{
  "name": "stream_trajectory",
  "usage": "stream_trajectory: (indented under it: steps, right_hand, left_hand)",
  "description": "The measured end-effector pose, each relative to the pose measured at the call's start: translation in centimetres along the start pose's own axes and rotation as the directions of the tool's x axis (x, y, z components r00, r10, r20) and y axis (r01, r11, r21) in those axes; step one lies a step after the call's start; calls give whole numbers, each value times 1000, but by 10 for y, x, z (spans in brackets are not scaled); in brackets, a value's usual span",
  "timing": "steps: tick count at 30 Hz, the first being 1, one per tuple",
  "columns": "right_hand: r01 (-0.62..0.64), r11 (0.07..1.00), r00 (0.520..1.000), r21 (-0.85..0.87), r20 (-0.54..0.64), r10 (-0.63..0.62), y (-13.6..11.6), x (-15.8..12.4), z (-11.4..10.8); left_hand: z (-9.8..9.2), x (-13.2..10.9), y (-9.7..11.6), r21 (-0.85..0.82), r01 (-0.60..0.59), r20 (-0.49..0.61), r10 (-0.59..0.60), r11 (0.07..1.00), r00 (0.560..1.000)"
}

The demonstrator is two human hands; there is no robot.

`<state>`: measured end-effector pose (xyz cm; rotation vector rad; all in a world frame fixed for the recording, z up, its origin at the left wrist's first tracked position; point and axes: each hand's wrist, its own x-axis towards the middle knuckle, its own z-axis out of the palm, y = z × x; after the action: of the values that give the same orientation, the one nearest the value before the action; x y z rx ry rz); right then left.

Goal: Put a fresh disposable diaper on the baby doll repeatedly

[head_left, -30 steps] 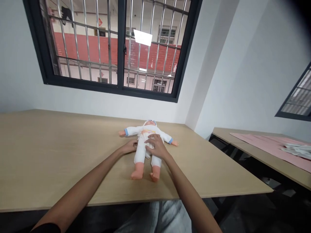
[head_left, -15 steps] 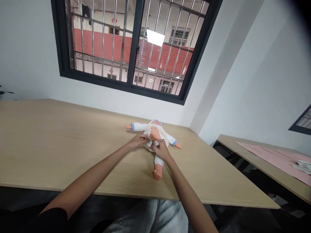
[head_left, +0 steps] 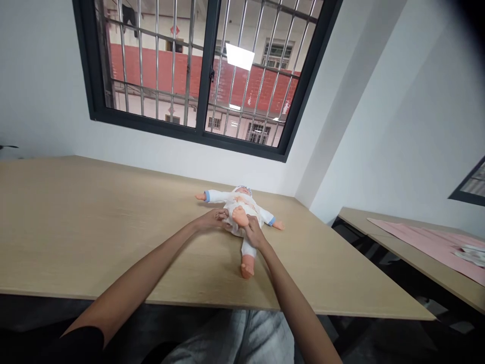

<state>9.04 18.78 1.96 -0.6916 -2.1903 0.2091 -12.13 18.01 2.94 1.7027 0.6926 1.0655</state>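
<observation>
I'm gripping the doll [head_left: 242, 205] by its raised leg with my right hand [head_left: 253, 233] so it's clear of the hip, where my left hand [head_left: 212, 220] is pinching the white outfit lol.

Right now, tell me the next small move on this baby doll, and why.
Probably ease the white clothing along the raised leg: the right hand props that leg of the baby doll up, the left hand pinches cloth at its hip.

Bright, even daylight from the window [head_left: 204, 76]; wide-angle bending and dark vignette at corners.
</observation>
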Motion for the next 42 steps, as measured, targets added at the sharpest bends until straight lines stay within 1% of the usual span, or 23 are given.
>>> stream_trajectory:
  steps: [2,3,5,8,10,12,14,17,22,25,29,34,36,38,39,41,42]
  right_hand:
    - [0,1000,1000,-31,21,1,2,0,1]
    - [3,999,1000,-39,29,-2,3,-1,2]
    - [16,999,999,-33,43,-14,2,-1,2]
    - [29,999,997,-25,66,-28,1,-1,2]
    - [24,999,997,-41,72,-21,1,-1,2]
    - [14,999,997,-46,80,-10,1,-1,2]
    - [-2,1000,997,-23,83,4,2,-1,3]
    - [-22,999,996,34,88,19,1,-1,3]
    - [-16,998,994,53,111,10,-5,-1,2]
    - [-10,999,995,42,100,5,-7,0,2]
    - [-31,999,996,37,83,28,-9,1,1]
    - [-34,999,998,25,58,32,-11,0,3]
    - [-35,999,998,31,54,34,-11,1,3]
    - [-50,998,999,36,15,49,-12,1,1]
    - [-61,998,998,36,-26,62,-13,2,0]
    - [-93,995,984,40,-150,98,-12,3,-4]
    - [-112,992,968,52,-220,121,-12,3,-6]
  left_hand:
    - [-8,-1,-1,-31,36,57,-34,999,998]
    - [-12,-3,-2,-53,48,58,-45,997,997]
    - [-18,-6,-3,-125,49,-25,-53,991,998]
    - [-21,-11,-5,-298,27,-149,-75,954,986]
    - [-21,-12,-6,-390,25,-195,-109,920,975]
    - [-20,-11,-8,-430,27,-230,-139,902,963]
    - [-21,-8,-11,-453,26,-236,-148,891,960]
    - [-21,-6,-12,-474,24,-205,-137,880,969]
    - [-17,-7,-7,-437,35,-142,-107,899,984]
    - [-14,-7,-5,-435,22,-163,-103,900,981]
    - [-13,-5,-4,-463,12,-192,-114,886,975]
    - [-16,1,-4,-524,-42,-208,-80,851,975]
    - [-19,2,-5,-552,-70,-235,-75,831,969]
    - [-23,3,-7,-572,-110,-290,-75,812,954]
    - [-26,3,-8,-578,-132,-323,-77,806,943]
    - [-32,4,-10,-581,-160,-389,-100,798,916]
    - [-35,5,-11,-581,-169,-419,-115,797,900]
